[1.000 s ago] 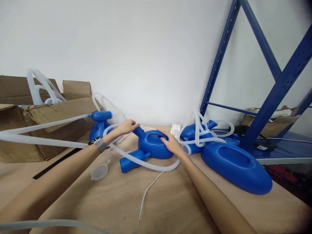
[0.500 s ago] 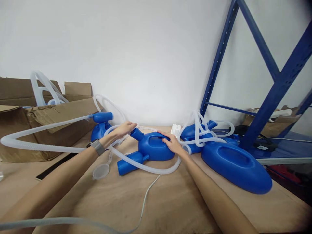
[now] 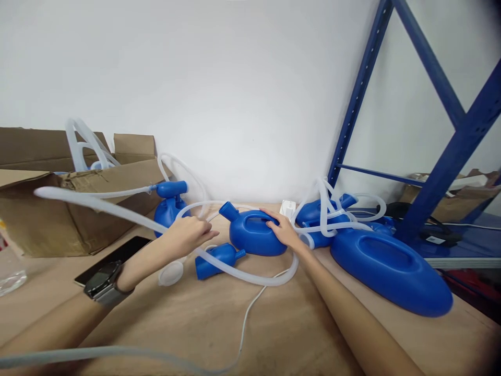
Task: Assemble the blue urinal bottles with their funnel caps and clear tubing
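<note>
My right hand (image 3: 285, 230) grips the right end of a blue urinal bottle (image 3: 252, 240), thumb by its handle slot and fingers over the top. The bottle lies on its side, its short neck pointing up left. My left hand (image 3: 190, 234) is left of that neck, apart from it, fingers curled; what they hold, if anything, is hidden. A translucent hose (image 3: 254, 279) runs behind this hand and loops in front of the bottle. Below the neck lies a separate blue funnel-like mouthpiece (image 3: 214, 261). A clear round cap (image 3: 171, 273) rests on the table beneath my left wrist.
An open cardboard box (image 3: 102, 219) with hoses stands at left, a phone (image 3: 113, 258) before it. Another blue bottle with a hose (image 3: 166, 211) is beside it. A big blue bottle (image 3: 391, 271) lies at right, near blue shelving (image 3: 356, 99). A white cable (image 3: 246, 318) crosses the table.
My left hand has drawn back from the bottle's neck, towards me and to the left. The hose's left loop has risen and shifted right. My right hand stays on the bottle.
</note>
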The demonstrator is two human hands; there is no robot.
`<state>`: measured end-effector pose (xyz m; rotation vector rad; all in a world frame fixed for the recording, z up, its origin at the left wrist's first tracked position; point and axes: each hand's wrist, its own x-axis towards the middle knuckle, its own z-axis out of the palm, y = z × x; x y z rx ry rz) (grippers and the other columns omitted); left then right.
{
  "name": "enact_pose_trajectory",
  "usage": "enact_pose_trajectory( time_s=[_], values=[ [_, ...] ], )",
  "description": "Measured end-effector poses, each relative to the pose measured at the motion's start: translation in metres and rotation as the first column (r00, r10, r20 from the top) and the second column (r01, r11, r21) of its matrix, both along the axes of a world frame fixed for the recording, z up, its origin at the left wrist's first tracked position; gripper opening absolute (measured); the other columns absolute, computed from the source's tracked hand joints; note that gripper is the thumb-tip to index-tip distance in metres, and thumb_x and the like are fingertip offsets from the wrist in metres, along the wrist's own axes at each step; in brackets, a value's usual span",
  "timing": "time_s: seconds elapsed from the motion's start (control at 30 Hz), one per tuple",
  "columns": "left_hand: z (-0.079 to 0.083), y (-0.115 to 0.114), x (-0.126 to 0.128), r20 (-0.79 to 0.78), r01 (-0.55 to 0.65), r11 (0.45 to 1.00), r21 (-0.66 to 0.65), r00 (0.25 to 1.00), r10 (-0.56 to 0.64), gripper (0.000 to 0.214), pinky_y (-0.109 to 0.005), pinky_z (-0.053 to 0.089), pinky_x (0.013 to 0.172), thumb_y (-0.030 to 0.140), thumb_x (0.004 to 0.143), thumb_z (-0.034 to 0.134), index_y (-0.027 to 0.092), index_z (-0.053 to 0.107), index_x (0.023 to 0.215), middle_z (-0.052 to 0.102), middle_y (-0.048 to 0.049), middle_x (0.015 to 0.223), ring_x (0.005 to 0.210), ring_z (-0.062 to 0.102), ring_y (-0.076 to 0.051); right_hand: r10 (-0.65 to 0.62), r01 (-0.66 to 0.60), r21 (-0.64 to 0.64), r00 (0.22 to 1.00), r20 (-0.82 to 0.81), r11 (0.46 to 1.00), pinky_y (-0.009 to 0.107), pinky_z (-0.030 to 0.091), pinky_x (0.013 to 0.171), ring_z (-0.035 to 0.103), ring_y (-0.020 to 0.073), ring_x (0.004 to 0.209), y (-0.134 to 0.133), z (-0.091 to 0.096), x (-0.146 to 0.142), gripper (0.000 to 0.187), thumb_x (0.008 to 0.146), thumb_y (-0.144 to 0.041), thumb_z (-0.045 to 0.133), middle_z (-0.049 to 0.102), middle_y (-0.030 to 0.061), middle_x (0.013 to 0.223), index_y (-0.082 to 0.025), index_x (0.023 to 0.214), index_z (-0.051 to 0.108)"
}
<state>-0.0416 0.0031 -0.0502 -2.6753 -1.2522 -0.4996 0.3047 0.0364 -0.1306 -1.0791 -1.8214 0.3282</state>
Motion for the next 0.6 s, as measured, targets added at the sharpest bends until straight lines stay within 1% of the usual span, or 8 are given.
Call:
enact_pose_trajectory(
  time_s=[0.1,0.2,0.3,0.43,0.5,0.53,0.6],
  values=[
    [-0.015,0.005,-0.003,-0.158,-0.038,0.998,-0.049,0.987,0.03,0.042,-0.033,0.039,0.064,0.046,0.1,0.052,0.018,0.066,0.072,0.07,-0.0107,0.077,0.072,0.066,-0.025,0.0,0.0,-0.023,1.0,-0.003,1.0,0.05,0.038,0.122,0.06,0.0279,0.135,0.0,0.001,0.001,0.056,0.084,-0.017,0.055,0.067,0.001,0.141,-0.03,0.137,0.069],
    [-0.022,0.016,-0.001,-0.22,-0.057,0.991,-0.122,0.975,0.029,0.041,-0.033,0.04,0.065,0.042,0.102,0.05,0.017,0.07,0.076,0.074,-0.0121,0.083,0.076,0.069,-0.026,0.006,-0.007,-0.026,1.0,-0.017,1.0,0.05,0.038,0.122,0.06,0.0284,0.135,0.0,0.002,0.001,0.055,0.083,-0.018,0.055,0.067,0.0021,0.141,-0.029,0.135,0.07],
    [-0.022,0.02,0.002,-0.217,-0.043,0.981,-0.188,0.976,0.001,0.049,-0.033,0.037,0.063,0.044,0.105,0.042,0.018,0.072,0.077,0.075,-0.0115,0.079,0.073,0.069,-0.026,0.003,-0.003,-0.015,0.999,-0.037,1.0,0.05,0.038,0.122,0.06,0.0286,0.134,0.0,0.003,-0.001,0.054,0.083,-0.017,0.055,0.069,0.0026,0.139,-0.029,0.132,0.072],
    [-0.014,0.012,-0.001,-0.14,-0.02,0.99,-0.138,0.99,0.0,0.056,-0.034,0.039,0.064,0.045,0.106,0.037,0.017,0.074,0.075,0.074,-0.0122,0.074,0.072,0.069,-0.027,-0.05,0.045,-0.039,0.992,-0.119,0.998,0.051,0.04,0.12,0.063,0.0291,0.13,0.002,0.002,-0.004,0.049,0.081,-0.018,0.058,0.072,0.0027,0.134,-0.03,0.125,0.076],
    [-0.009,0.003,-0.004,-0.066,0.041,0.99,-0.134,0.997,-0.05,0.055,-0.034,0.043,0.069,0.047,0.107,0.037,0.017,0.077,0.083,0.076,-0.0115,0.081,0.078,0.071,-0.026,-0.082,0.073,-0.052,0.98,-0.181,0.996,0.051,0.042,0.118,0.065,0.0293,0.127,0.004,0.0,-0.005,0.046,0.079,-0.02,0.061,0.073,0.0033,0.131,-0.029,0.121,0.077],
    [-0.008,-0.003,-0.006,-0.029,0.101,0.984,-0.147,0.994,-0.106,0.052,-0.033,0.045,0.073,0.048,0.106,0.039,0.017,0.079,0.092,0.078,-0.0108,0.089,0.084,0.072,-0.026,-0.093,0.083,-0.054,0.974,-0.208,0.995,0.051,0.042,0.118,0.065,0.0292,0.126,0.006,-0.001,-0.005,0.045,0.078,-0.02,0.062,0.074,0.0037,0.13,-0.028,0.119,0.078],
    [-0.009,-0.016,-0.009,0.009,0.259,0.951,-0.17,0.965,-0.261,0.046,-0.031,0.048,0.082,0.055,0.103,0.048,0.021,0.077,0.112,0.077,-0.0087,0.109,0.097,0.072,-0.024,-0.106,0.097,-0.048,0.962,-0.252,0.994,0.05,0.043,0.117,0.066,0.0286,0.126,0.008,0.0,-0.004,0.046,0.076,-0.02,0.063,0.075,0.0045,0.128,-0.027,0.119,0.077]
  ],
)
